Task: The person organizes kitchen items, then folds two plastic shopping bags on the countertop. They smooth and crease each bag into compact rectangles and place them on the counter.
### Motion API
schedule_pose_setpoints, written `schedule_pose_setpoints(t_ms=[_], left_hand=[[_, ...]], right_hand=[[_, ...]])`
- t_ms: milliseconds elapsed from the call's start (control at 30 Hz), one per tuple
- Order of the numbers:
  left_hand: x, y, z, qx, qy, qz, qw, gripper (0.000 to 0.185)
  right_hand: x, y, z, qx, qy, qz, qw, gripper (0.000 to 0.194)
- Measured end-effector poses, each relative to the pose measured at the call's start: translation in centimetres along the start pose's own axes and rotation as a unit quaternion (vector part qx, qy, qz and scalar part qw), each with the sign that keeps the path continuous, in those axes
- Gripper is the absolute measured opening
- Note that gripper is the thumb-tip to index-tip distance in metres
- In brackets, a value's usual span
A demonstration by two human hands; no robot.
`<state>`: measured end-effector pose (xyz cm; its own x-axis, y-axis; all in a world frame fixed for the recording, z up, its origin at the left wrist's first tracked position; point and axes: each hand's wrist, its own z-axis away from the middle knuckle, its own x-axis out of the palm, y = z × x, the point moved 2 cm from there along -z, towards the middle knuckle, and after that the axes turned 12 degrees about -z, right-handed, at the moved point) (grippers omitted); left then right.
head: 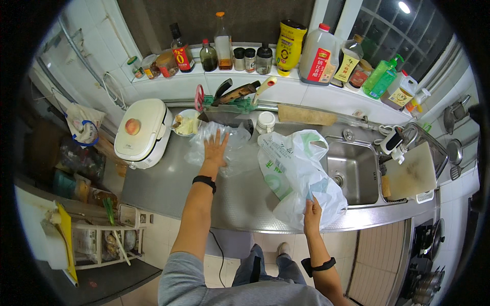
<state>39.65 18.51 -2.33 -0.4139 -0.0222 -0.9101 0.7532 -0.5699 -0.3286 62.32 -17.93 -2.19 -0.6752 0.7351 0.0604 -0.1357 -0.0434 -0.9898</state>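
Note:
My left hand [216, 150] reaches forward with fingers spread, palm down, over a crumpled clear plastic bag [240, 139] on the steel counter. Between the thumb and fingers of my right hand [313, 214] is the near edge of a white plastic shopping bag [291, 168] with green print. This bag lies at the counter's front, partly over the left rim of the sink [354, 172]; what it may hold is hidden. Just beyond the clear bag stand a bowl of pale peeled food [187, 126] and a white lidded jar [266, 121].
To the left, a white electric cooker [143, 134] carries a peach [132, 126]. Knives stand in a green rack [229, 103] along the back wall. Bottles and jars line the sill, including a large vinegar jug [319, 55]. A cutting board [413, 172] leans right of the sink.

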Motion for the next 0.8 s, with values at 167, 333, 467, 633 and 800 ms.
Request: schedule_pose_setpoints(t_ms=[167, 333, 467, 633, 800], left_hand=[[7.2, 1.5, 0.2, 0.083, 0.02, 0.072, 0.994, 0.082], [12.3, -2.9, 5.7, 0.053, 0.098, 0.069, 0.991, 0.032], [13.5, -11.9, 11.4, -0.068, 0.154, 0.043, 0.985, 0.048], [10.3, -14.8, 16.0, -0.099, 0.097, 0.011, 0.99, 0.096], [6.7, -12.2, 19.9, -0.037, 0.197, 0.019, 0.979, 0.099]], right_hand=[[1.4, 0.5, 0.9, -0.009, -0.02, 0.05, 0.998, 0.038], [2.8, -1.3, 2.1, -0.034, -0.039, 0.08, 0.995, 0.035], [5.8, -2.3, 3.2, -0.043, -0.102, 0.092, 0.99, 0.032], [10.7, -1.4, 3.3, -0.014, -0.132, 0.033, 0.991, 0.028], [13.8, -1.9, 3.5, -0.026, -0.178, 0.049, 0.982, 0.034]])
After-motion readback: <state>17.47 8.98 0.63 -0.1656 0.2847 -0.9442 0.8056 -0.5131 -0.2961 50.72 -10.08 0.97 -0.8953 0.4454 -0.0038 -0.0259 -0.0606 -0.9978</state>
